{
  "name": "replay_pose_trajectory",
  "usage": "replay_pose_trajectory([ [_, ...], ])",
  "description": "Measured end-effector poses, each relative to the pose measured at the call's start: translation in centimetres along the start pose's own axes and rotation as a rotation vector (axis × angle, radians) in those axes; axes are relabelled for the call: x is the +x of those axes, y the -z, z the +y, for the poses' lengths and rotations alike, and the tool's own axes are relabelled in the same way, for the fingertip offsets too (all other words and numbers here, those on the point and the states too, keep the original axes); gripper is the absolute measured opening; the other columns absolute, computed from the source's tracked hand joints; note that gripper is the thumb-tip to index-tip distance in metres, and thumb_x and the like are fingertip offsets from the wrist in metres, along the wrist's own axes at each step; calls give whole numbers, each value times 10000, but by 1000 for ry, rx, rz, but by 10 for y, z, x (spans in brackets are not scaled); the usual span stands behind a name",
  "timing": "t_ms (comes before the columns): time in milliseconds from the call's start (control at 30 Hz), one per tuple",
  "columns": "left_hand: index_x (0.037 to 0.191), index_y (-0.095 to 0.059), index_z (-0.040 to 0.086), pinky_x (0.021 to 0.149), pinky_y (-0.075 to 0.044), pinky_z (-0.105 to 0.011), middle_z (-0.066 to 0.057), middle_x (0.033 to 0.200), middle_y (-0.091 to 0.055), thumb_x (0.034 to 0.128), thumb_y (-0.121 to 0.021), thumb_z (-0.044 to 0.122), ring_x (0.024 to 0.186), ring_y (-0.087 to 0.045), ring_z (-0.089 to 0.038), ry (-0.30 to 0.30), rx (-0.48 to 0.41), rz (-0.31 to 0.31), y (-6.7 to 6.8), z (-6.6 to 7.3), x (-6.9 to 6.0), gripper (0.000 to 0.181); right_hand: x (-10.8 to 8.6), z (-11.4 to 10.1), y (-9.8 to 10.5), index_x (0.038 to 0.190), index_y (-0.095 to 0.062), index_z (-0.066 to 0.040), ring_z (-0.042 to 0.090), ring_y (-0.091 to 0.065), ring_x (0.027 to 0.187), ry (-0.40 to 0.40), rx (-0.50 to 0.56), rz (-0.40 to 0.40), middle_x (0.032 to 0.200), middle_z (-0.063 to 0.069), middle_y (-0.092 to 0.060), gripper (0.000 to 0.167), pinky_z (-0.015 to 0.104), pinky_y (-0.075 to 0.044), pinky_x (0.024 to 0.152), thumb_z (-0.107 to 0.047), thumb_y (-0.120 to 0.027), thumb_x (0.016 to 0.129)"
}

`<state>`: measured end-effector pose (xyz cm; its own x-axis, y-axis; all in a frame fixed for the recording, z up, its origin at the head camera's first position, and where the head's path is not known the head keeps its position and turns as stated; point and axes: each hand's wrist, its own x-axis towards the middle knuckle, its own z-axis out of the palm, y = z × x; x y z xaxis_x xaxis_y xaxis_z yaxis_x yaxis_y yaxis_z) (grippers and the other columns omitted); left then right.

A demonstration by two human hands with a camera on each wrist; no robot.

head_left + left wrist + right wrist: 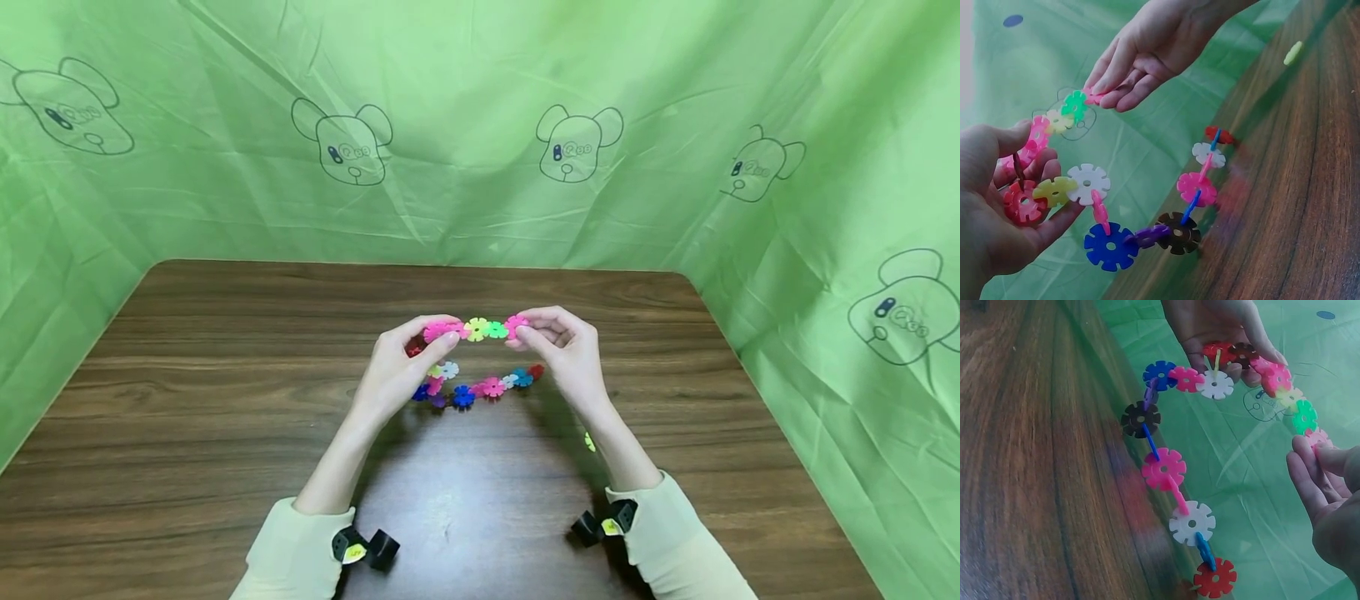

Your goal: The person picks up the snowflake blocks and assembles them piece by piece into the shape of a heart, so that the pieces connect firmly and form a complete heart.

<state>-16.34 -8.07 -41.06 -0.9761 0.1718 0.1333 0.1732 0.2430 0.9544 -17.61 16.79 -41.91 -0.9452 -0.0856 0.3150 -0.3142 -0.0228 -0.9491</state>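
Note:
A chain of notched plastic flower discs [477, 330] stretches between both hands above the table. My left hand [403, 360] pinches its pink discs between thumb and fingers. At the chain's end, my right hand [562, 350] pinches a pink disc, partly covered by the fingertips. Yellow and green discs [1075, 105] link the two grips. From the left hand the rest of the chain curves down through a white disc [1089, 184], a dark blue disc [1110, 246] and a brown disc [1141, 419]. A red disc [1215, 579] forms its other end.
One loose yellow-green disc [589, 442] lies on the brown wooden table [225, 417], beside the right forearm. Green cloth [465, 208] with bear drawings hangs behind the table and along its sides.

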Motion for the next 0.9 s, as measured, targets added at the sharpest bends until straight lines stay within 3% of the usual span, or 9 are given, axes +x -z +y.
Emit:
replay_pose_trajectory([
  [167,1241,-721,243,732,-498,-242,35,1122,-747,990,-684,407,843,-603,-186,-26,39,-20,1,-1,1,303,-1,2,-2,1113,-695,72,279,-784,815,-15,26,7,967,64,-793,217,414,-634,804,-46,-737,937],
  [400,1310,-678,212,725,-524,-269,-27,1086,-737,1032,-633,340,846,-657,-359,-83,61,-94,2,1,1,310,1,0,-5,1081,-696,87,197,-786,788,-1,42,21,954,48,-796,191,392,-634,806,-17,-738,927],
  [667,1268,-702,220,705,-511,-250,-32,969,-701,1029,-641,300,804,-635,-331,-103,40,-107,2,0,1,260,0,2,-6,1052,-697,90,174,-783,763,-14,44,25,930,10,-799,168,380,-634,811,-14,-737,927],
  [900,1266,-701,217,730,-559,-313,-41,1008,-728,1030,-641,292,829,-666,-366,-95,18,-105,2,0,2,255,0,2,-6,1061,-675,100,195,-782,767,2,56,20,945,19,-795,167,403,-635,794,0,-720,935],
])
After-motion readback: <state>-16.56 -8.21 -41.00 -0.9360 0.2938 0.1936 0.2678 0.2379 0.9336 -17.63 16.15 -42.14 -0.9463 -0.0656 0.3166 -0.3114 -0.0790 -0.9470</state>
